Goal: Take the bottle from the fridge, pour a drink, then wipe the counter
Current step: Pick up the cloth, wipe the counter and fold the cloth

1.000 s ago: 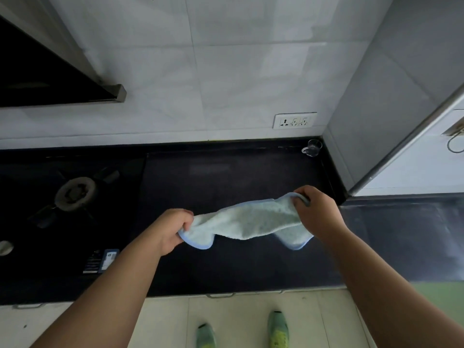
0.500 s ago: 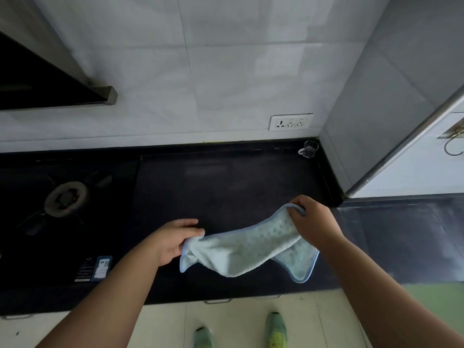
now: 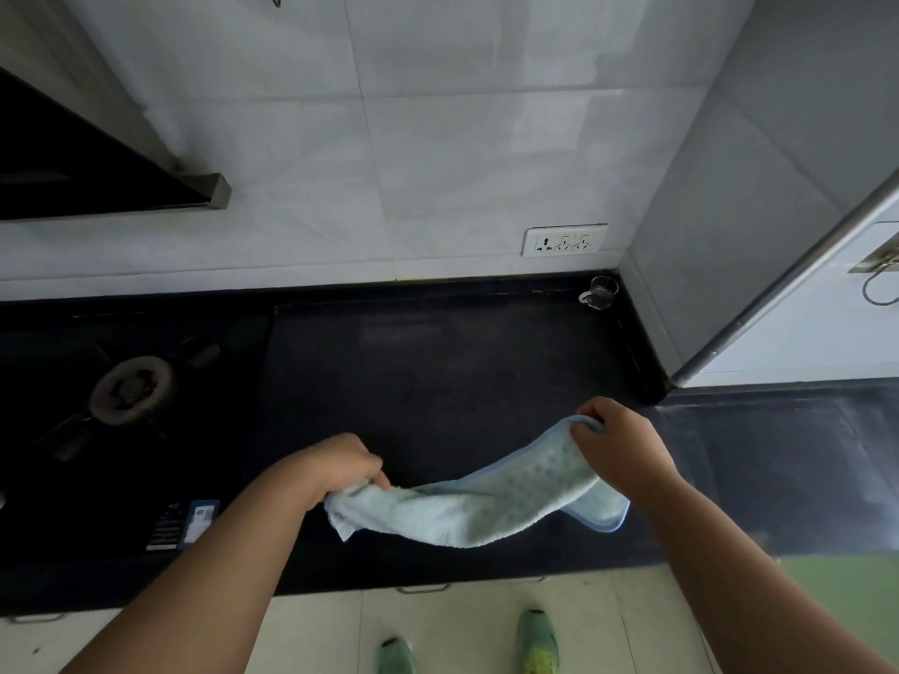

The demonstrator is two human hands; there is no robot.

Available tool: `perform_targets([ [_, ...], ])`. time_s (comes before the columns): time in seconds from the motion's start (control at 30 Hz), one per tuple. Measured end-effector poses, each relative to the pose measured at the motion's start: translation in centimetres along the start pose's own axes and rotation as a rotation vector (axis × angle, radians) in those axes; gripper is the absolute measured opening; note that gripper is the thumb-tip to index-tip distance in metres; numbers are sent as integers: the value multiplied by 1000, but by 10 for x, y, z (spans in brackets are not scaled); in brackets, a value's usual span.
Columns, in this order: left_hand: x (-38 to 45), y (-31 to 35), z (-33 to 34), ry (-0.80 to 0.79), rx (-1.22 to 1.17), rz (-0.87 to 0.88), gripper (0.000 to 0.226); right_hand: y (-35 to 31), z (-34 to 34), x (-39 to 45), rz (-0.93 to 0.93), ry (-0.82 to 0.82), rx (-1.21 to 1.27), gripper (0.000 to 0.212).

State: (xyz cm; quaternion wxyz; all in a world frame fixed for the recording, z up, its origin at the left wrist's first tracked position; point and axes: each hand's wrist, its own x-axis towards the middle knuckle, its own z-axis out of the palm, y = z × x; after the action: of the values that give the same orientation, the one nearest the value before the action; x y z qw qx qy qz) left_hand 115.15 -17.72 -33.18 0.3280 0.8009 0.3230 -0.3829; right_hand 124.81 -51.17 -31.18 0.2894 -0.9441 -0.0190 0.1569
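2 hands hold a blue cloth (image 3: 491, 503) over the dark counter (image 3: 438, 381).

The left hand (image 3: 335, 467) pinches one end and the right hand (image 3: 620, 447) grips the other. The cloth sags between them, maybe touching the counter. A glass cup (image 3: 601, 292) stands in the far corner.

**One head view, steep and downward**

Worn on the head, looking forward and sharply down over a black counter (image 3: 438, 372) toward a tiled wall (image 3: 438, 163). Wide-angle, with straight edges bowed near the borders. Close in: both forearms entering from the bottom edge, left hand (image 3: 335, 467) and right hand (image 3: 622, 445) in the lower middle. Steep enough to catch green shoes (image 3: 537, 642) on the floor at the bottom edge. Gas burner (image 3: 131, 389) at the left, wall socket (image 3: 564, 240) and a small glass mug (image 3: 601, 292) farther back at the right. No second view, so no shared area.
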Motion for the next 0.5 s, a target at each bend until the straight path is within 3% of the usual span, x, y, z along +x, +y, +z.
perform_targets([
  [0.13, -5, 8, -6, 388, -221, 226, 12, -12, -8, 4, 10, 25, 16, 8],
  [0.2, -7, 12, -14, 542, -421, 377, 43, -19, -18, 11, -20, 116, 58, 10],
  [0.27, -13, 17, -29, 634, -550, 501, 56, -29, -31, 16, -98, 240, 141, 10],
  [0.37, -31, 22, -46, 659, -735, 668, 48, -40, -48, 18, -199, 385, 285, 10],
  [0.5, -41, 4, -38, 815, -765, 757, 33, -22, -43, 16, -246, 463, 182, 16],
])
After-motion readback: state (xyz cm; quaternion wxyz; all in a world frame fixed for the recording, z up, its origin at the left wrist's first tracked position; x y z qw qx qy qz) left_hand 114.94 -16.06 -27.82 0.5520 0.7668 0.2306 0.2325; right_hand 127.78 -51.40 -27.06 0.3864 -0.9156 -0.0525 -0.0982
